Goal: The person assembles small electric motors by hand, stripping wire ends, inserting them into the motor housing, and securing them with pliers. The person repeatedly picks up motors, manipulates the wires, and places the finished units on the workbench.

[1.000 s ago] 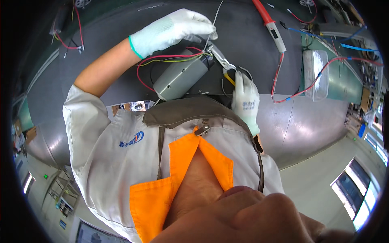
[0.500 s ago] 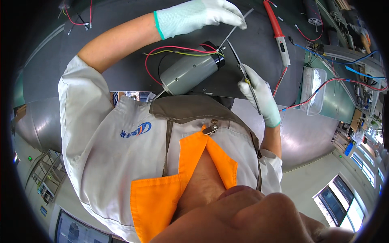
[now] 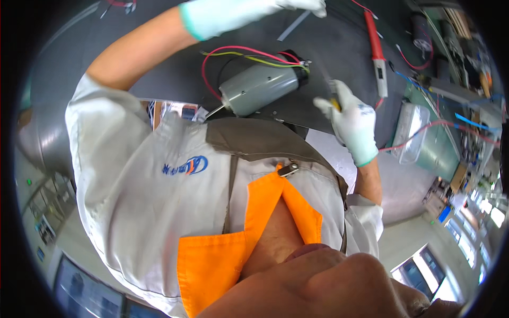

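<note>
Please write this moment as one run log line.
left hand: near pale strip, grip unclear | right hand: holds yellow-handled tool | grey cylinder: on dark table

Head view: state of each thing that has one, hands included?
Left white-gloved hand, partly out of frame, grip unclear
Right white-gloved hand, closed on yellow-handled metal tool
That tool, blurred; open or shut unclear
Grey cylindrical metal motor, lying on its side
Thin red wire, looped
Flat pale-grey strip, straight; held or not unclear
Red-and-white pen-shaped tool, lying down; on or off unclear
</note>
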